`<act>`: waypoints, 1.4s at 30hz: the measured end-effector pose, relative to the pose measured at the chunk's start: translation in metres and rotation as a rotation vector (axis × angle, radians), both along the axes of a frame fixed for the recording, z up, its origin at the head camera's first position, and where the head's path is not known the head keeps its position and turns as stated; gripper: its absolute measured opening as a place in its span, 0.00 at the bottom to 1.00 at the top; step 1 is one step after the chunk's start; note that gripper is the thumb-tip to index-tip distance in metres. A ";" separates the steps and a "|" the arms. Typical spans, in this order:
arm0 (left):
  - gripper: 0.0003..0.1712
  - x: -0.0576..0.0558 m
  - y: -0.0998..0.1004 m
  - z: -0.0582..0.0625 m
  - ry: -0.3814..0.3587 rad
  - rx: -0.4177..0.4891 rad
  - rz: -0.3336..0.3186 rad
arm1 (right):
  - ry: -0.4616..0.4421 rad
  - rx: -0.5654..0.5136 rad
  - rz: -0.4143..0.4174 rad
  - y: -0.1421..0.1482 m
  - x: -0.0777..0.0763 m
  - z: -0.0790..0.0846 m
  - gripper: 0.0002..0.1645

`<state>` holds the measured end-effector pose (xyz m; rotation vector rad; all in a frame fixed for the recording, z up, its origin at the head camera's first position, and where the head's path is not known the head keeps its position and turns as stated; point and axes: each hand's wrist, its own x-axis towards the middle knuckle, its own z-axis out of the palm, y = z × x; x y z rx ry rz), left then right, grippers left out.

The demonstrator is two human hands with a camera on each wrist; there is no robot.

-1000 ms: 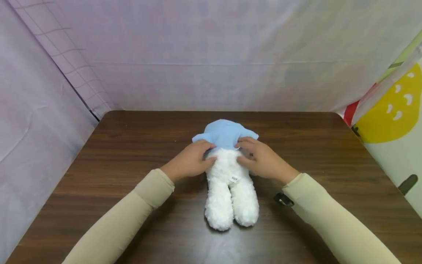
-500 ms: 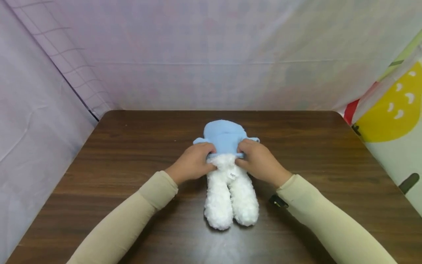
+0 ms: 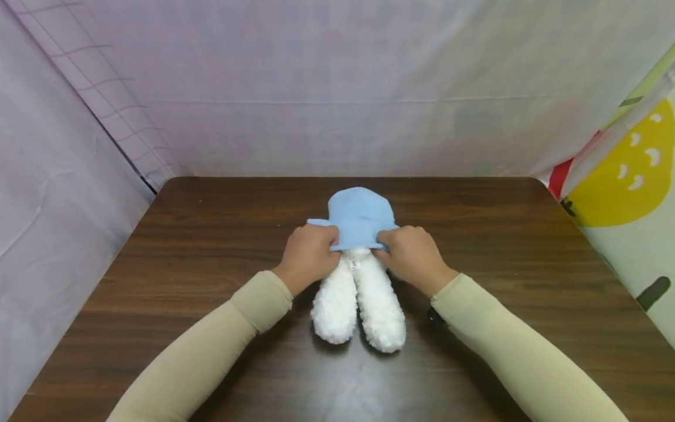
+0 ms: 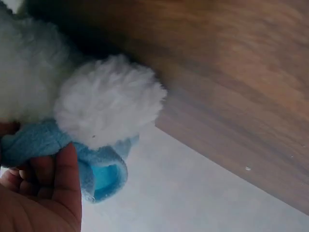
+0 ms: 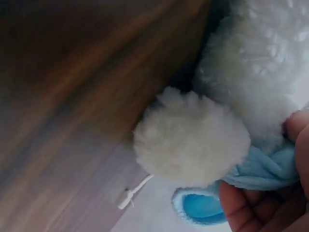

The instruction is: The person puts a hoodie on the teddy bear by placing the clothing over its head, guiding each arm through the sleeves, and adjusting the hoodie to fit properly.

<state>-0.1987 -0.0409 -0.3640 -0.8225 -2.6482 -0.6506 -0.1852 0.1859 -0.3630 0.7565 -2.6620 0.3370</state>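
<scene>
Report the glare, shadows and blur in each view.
Head: pale glare on the tabletop below the white plush legs, soft shadow beside the left sleeve, the tag's print unreadable; left wrist: soft wood grain, near-black shadow beside the white fur; right wrist: blurred grain, dark upper-left corner.

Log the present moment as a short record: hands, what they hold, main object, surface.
Left hand: grips the lower edge of a light-blue fabric garment, left side
Right hand: grips the same edge, right side
Main object: white fluffy plush toy, its upper end covered by the garment in the head view, legs toward the person
Tag: small, white, where the legs meet; print unreadable
Surface: dark brown wood-grain table
</scene>
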 end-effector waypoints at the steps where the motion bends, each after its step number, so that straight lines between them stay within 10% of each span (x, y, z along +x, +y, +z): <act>1: 0.19 0.000 0.000 0.000 -0.009 -0.004 -0.007 | -0.013 0.002 0.002 0.000 0.000 0.001 0.30; 13: 0.14 -0.002 -0.028 -0.002 -0.154 0.068 -0.419 | -0.345 -0.129 0.183 0.026 0.015 0.011 0.14; 20: 0.18 -0.004 -0.014 0.002 0.008 -0.053 -0.241 | -0.182 -0.039 0.016 0.010 0.010 0.010 0.15; 24: 0.28 -0.009 -0.010 0.009 -0.068 -0.117 -0.165 | -0.131 -0.026 -0.011 0.007 0.008 0.013 0.37; 28: 0.51 -0.017 -0.005 0.019 -0.233 -0.174 -0.176 | -0.265 -0.057 0.026 0.008 -0.002 0.016 0.52; 33: 0.56 -0.027 0.000 0.028 -0.419 -0.199 -0.178 | -0.425 -0.091 0.031 0.012 -0.014 0.020 0.53; 42: 0.53 -0.041 0.003 0.036 -0.439 -0.225 -0.201 | -0.509 -0.053 0.029 0.011 -0.022 0.030 0.52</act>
